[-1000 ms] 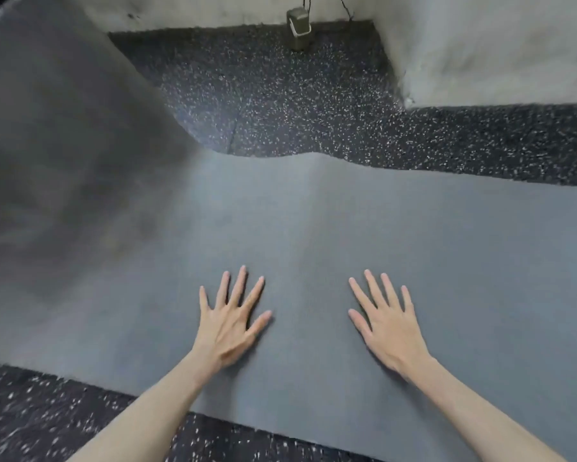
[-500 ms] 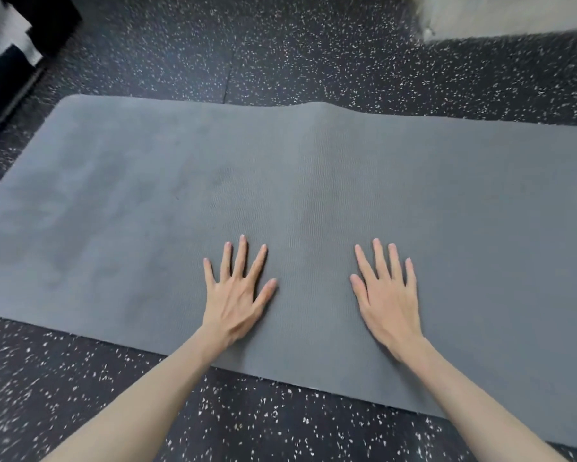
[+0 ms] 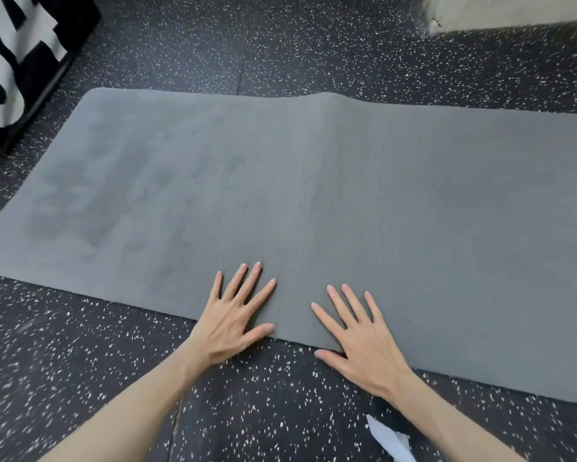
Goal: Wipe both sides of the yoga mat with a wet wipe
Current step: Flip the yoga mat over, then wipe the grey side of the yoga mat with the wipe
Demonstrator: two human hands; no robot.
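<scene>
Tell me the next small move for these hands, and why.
Probably reach the right hand back to pick up the wipe. Both hands lie flat and hold nothing, the left hand and the right at the near edge of the mat, which is spread flat on the floor. The white sheet, likely the wipe, lies on the floor beside the right forearm.

Grey mat [image 3: 347,181], black white-speckled floor [image 3: 280,411]
</scene>
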